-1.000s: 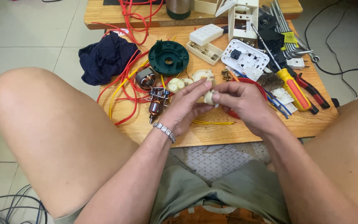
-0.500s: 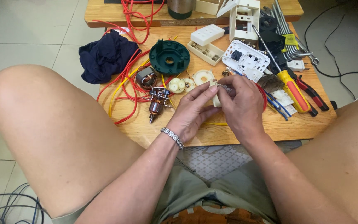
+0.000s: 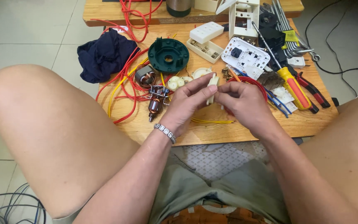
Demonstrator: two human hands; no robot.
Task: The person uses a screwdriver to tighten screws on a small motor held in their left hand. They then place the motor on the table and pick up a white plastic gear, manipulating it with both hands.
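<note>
A low wooden counter (image 3: 245,132) on a tiled floor is littered with wires and tools. Above its middle, the left hand (image 3: 187,101) and right hand (image 3: 241,99) both pinch a small cream plastic part (image 3: 211,89). It looks like fitting or prying work; the next move calls for fine fingertip control.

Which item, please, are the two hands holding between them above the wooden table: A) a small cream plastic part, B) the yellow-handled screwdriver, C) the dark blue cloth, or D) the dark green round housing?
A: the left hand and right hand pinch a small cream plastic part between their fingertips, while the screwdriver, green housing and cloth lie untouched on the table.
</note>
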